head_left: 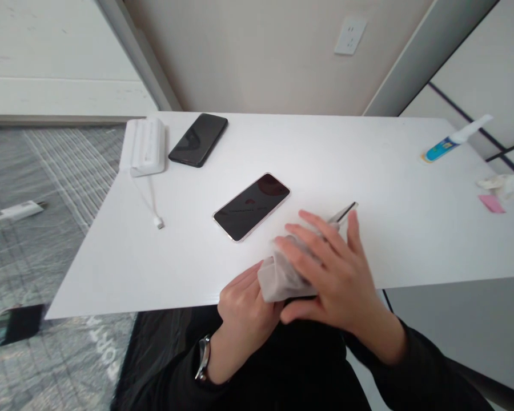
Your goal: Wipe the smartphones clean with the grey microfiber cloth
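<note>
My left hand point(246, 302) is closed at the table's front edge, its fingers wrapped at the near end of a crumpled grey cloth point(278, 279). The cloth lies over a slim flat object point(345, 212) whose dark-edged corner sticks out at the far right; the rest of it is covered and I cannot tell its kind. Over the cloth, my right hand point(334, 274) is spread with fingers stretched and slightly blurred. Just beyond the hands, a smartphone in a clear case point(252, 206) lies screen up on the white table point(188, 257).
A black smartphone point(199, 140) lies at the back left, beside a white charger block point(143, 145) with a short cable point(156, 217). A blue-and-white tube point(448, 145), a pink scrap point(492, 203) and crumpled tissue point(508, 185) are at the right.
</note>
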Tool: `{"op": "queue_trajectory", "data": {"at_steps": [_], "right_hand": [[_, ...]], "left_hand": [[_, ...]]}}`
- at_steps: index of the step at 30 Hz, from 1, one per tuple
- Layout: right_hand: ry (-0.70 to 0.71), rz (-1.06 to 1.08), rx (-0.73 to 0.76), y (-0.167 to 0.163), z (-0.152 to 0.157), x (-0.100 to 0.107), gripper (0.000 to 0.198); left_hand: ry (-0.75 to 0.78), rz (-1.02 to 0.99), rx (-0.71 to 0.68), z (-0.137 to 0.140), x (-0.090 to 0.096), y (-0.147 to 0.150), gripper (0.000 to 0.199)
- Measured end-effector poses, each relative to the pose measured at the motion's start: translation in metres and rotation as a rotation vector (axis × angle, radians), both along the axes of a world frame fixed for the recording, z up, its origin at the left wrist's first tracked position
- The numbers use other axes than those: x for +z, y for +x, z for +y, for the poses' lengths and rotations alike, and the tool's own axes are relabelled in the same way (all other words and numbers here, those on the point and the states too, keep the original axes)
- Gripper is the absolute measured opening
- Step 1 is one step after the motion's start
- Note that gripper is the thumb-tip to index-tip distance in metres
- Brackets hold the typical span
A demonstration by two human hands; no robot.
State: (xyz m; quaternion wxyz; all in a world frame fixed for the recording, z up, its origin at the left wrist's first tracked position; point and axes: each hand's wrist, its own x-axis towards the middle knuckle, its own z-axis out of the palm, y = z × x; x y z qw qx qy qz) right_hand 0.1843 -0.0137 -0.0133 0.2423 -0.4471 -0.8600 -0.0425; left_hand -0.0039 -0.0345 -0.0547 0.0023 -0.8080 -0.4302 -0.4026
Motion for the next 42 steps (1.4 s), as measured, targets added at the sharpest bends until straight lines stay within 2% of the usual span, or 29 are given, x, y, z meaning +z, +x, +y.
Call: {"op": "queue_trajectory", "data": {"at_steps": [2, 4, 7, 9, 12, 14, 16, 18, 19, 22, 24, 25, 27, 29, 30, 33, 35, 36, 38, 40, 42], "right_hand": [[0.04, 0.022, -0.146, 0.002, 0.003, 0.0, 0.082], [0.045, 0.037, -0.195, 0.001, 0.004, 0.001, 0.085], [-0.014, 0.008, -0.015, -0.006, 0.0, 0.002, 0.086], [-0.014, -0.006, 0.028, -0.007, 0.0, 0.001, 0.084], [0.055, 0.014, -0.178, 0.0, 0.005, 0.0, 0.084], [0.061, 0.025, -0.236, 0.0, 0.005, 0.0, 0.087], [0.019, 0.014, -0.119, -0.005, 0.0, 0.0, 0.088], [-0.012, -0.005, 0.021, -0.009, -0.004, 0.0, 0.086], [-0.009, -0.009, 0.039, -0.009, -0.003, 0.0, 0.084], [0.052, 0.038, -0.128, 0.0, 0.005, -0.003, 0.08], [0.078, 0.09, -0.228, 0.003, 0.008, -0.004, 0.08], [0.07, 0.098, -0.217, 0.0, 0.007, -0.005, 0.081], [0.031, 0.077, -0.088, -0.009, 0.001, -0.004, 0.083], [0.01, 0.042, 0.038, -0.014, -0.003, -0.002, 0.082], [0.014, 0.036, 0.045, -0.013, -0.002, -0.002, 0.081], [0.067, 0.076, -0.153, 0.002, 0.012, -0.002, 0.08], [0.09, 0.1, -0.291, 0.009, 0.019, -0.003, 0.078], [0.081, 0.101, -0.292, 0.007, 0.018, -0.002, 0.077], [0.024, 0.077, -0.155, -0.005, 0.011, 0.0, 0.074], [-0.016, 0.053, 0.041, -0.016, 0.002, 0.001, 0.073], [-0.015, 0.048, 0.07, -0.016, 0.002, 0.002, 0.067]], "left_hand": [[-0.014, 0.012, -0.014, 0.0, 0.0, 0.0, 0.011], [-0.041, 0.004, -0.027, 0.0, -0.001, 0.0, 0.019], [-0.072, -0.06, -0.045, 0.0, -0.001, 0.0, 0.021], [-0.062, -0.071, -0.038, 0.0, 0.0, 0.001, 0.025], [-0.039, -0.009, -0.022, 0.0, 0.001, 0.001, 0.014], [-0.054, -0.001, -0.027, -0.001, 0.0, 0.001, 0.021], [-0.079, -0.036, -0.038, -0.001, -0.001, 0.001, 0.015], [-0.085, -0.071, -0.044, -0.001, -0.002, 0.001, 0.022], [-0.079, -0.075, -0.043, -0.001, -0.002, 0.001, 0.026], [-0.053, -0.032, -0.026, 0.0, 0.0, 0.002, 0.015], [-0.05, -0.006, -0.024, 0.001, 0.001, 0.002, 0.018], [-0.052, -0.006, -0.028, 0.001, 0.001, 0.001, 0.021], [-0.05, -0.032, -0.039, 0.001, 0.001, 0.001, 0.021], [-0.045, -0.068, -0.037, 0.0, 0.001, 0.001, 0.033], [-0.041, -0.074, -0.029, 0.0, 0.001, 0.001, 0.035], [-0.044, -0.034, -0.015, 0.0, 0.002, 0.002, 0.015], [-0.065, -0.012, -0.031, 0.0, 0.002, 0.002, 0.022], [-0.07, -0.013, -0.033, 0.0, 0.002, 0.002, 0.024], [-0.057, -0.033, -0.018, 0.0, 0.002, 0.002, 0.016], [-0.041, -0.06, -0.004, 0.0, 0.002, 0.001, 0.034], [-0.031, -0.059, -0.005, 0.0, 0.001, 0.001, 0.038]]}}
